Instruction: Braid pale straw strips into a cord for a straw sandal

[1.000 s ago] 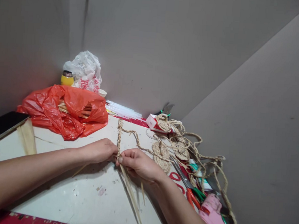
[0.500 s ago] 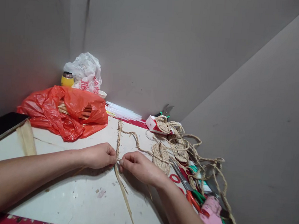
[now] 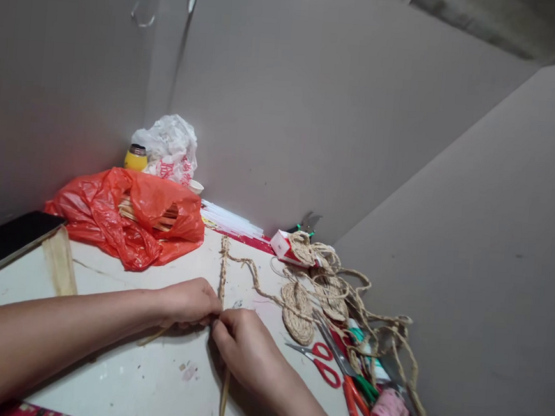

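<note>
A narrow straw braid runs up the white table from between my two hands. My left hand pinches its near end from the left, fingertips closed. Close against it, my right hand is closed too, thumb and forefinger at the same end; what lies inside the fingers is mostly hidden. A loose straw strand trails toward me from under the right hand. From the braid's far part a thin twisted cord leads right to a flat oval coil of braided straw.
Small red scissors, larger scissors and a pink tool lie at the right beside tangled braid. A red plastic bag with straw, a phone and white sticks lie left and behind.
My right hand has turned over and moved left and nearer to me, against my left hand. The loose strand now hangs straighter. The view has shifted, and the small scissors show more fully.
</note>
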`<state>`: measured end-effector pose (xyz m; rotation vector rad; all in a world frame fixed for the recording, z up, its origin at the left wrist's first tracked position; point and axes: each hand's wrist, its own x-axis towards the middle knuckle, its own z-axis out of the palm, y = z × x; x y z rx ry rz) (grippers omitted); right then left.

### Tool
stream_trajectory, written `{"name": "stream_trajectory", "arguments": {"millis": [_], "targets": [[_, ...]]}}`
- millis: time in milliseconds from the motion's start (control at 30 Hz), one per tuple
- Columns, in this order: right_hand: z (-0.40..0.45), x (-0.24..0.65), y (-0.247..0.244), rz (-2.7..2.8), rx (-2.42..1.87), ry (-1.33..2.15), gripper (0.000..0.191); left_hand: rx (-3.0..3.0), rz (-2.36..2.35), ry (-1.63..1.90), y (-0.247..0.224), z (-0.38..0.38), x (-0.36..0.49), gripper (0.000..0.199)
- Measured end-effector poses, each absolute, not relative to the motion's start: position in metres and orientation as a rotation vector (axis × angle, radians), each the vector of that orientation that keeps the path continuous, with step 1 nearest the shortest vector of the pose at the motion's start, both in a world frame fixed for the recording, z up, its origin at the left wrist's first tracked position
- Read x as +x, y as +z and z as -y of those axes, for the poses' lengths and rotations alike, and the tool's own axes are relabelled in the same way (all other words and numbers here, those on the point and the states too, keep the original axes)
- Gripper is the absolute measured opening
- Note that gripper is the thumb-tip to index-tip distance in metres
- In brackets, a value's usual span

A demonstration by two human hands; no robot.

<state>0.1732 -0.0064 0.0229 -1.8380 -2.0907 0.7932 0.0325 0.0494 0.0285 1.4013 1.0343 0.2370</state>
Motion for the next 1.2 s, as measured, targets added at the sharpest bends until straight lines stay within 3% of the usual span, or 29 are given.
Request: {"name": "stream_trajectory", "arguments": {"millis": [100, 200, 400, 500, 667, 867, 1200], "targets": [[0.016, 0.167, 0.028, 2.258, -1.842, 0.509, 0.029, 1.406, -1.033, 0.269, 0.023, -0.049, 0.032, 0.018], [0.024, 0.166, 0.043, 2.401, -1.792, 0.463, 0.027, 1.356, -0.994, 0.269, 0.021, -0.050, 0.031, 0.017], [0.013, 0.192, 0.074, 1.948, -1.726, 0.853, 0.042, 1.235, -0.845, 0.279, 0.024, -0.053, 0.029, 0.016], [0.003, 0.196, 0.063, 1.719, -1.600, 0.920, 0.034, 1.221, -0.788, 0.271, 0.025, -0.053, 0.027, 0.019], [-0.003, 0.185, 0.028, 1.475, -1.533, 1.476, 0.040, 1.281, -0.734, 0.263, 0.022, -0.056, 0.024, 0.024], [-0.006, 0.189, 0.021, 1.355, -1.452, 1.710, 0.036, 1.520, -0.742, 0.189, 0.026, -0.056, 0.021, 0.028], [0.000, 0.170, 0.019, 1.074, -1.444, 1.538, 0.023, 2.201, -1.097, 0.100, 0.054, -0.040, 0.021, 0.021]]}}
